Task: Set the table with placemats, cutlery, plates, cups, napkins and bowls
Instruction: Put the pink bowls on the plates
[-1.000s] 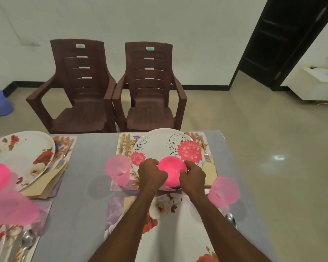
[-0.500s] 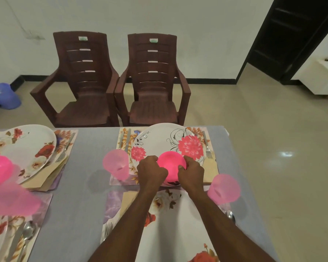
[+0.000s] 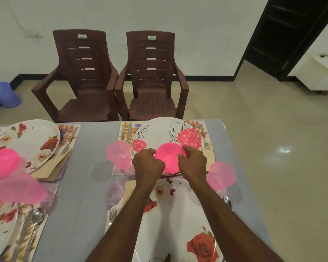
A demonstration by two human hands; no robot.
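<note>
A pink bowl (image 3: 169,157) sits on the near part of a white plate with pink flowers (image 3: 159,134) at the far right setting. My left hand (image 3: 148,164) grips the bowl's left rim and my right hand (image 3: 193,163) pinches its right rim. The plate lies on a floral placemat (image 3: 209,129) with a fork (image 3: 204,137) on its right and cutlery (image 3: 126,132) on its left. A translucent pink cup (image 3: 118,155) stands left of the plate. Under my forearms lies a near plate with red roses (image 3: 178,224).
Another pink cup (image 3: 221,175) stands by the table's right edge. At left are a rose plate (image 3: 32,142), a pink bowl (image 3: 3,162), a pink cup (image 3: 21,188) and a spoon (image 3: 36,217). Two brown chairs (image 3: 83,76) stand behind the grey table (image 3: 83,186).
Both hands stay on the pink bowl over the flowered plate. The head camera has tilted up a little, so the chairs sit lower in view.
</note>
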